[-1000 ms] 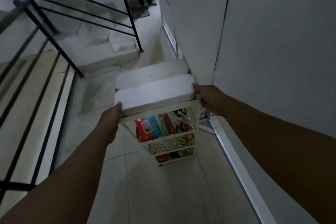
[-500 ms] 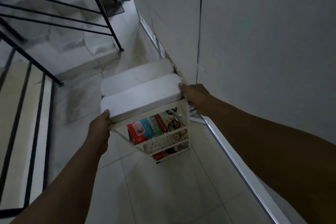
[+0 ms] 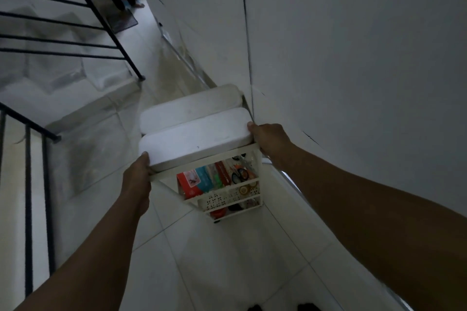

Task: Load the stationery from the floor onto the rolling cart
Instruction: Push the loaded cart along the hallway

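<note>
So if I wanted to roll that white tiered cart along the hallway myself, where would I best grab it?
Probably the top frame of the white tiered plastic cart, one corner each side, from the near end. The left hand and right hand grip there now. The rim is narrow enough to curl fingers round, and the white foam slabs cover the top itself.

White rolling cart [image 3: 249, 174] standing on a pale tiled floor [image 3: 227, 260], close beside the wall. Its top tier carries two white foam blocks [image 3: 194, 131] laid side by side. The tier below holds a red packet [image 3: 189, 183], a teal packet [image 3: 206, 180] and orange-handled scissors [image 3: 240, 174]. A perforated basket [image 3: 217, 201] with tape rolls [image 3: 243, 189] sits lower; the bottom tier's contents are indistinct.
</note>
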`<state>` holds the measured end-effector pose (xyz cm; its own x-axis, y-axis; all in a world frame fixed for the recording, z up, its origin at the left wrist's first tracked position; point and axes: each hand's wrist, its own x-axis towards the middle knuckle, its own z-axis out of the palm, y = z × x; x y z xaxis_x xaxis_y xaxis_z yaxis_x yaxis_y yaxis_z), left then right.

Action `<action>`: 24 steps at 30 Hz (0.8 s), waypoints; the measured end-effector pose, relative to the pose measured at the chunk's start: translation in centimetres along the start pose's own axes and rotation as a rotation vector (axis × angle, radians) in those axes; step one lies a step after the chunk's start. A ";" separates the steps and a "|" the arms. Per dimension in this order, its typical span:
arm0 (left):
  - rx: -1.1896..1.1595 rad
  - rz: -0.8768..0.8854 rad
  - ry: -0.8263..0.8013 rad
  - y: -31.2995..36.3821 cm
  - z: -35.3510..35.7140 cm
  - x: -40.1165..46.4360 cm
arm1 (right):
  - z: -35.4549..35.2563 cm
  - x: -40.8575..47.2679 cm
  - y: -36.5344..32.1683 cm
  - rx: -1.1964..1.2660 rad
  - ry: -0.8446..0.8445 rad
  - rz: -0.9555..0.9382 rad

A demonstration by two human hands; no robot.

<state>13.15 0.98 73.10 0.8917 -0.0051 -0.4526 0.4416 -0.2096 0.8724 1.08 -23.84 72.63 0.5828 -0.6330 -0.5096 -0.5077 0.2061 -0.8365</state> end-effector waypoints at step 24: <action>0.227 0.098 -0.340 2.3 7.9 0.8 | -2.4 -8.8 6.0 0.262 0.418 0.068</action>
<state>14.07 -7.21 73.28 0.8282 -0.3501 -0.4376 0.2894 -0.4016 0.8689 -8.67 -18.81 72.58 0.2222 -0.8454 -0.4856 -0.3278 0.4043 -0.8539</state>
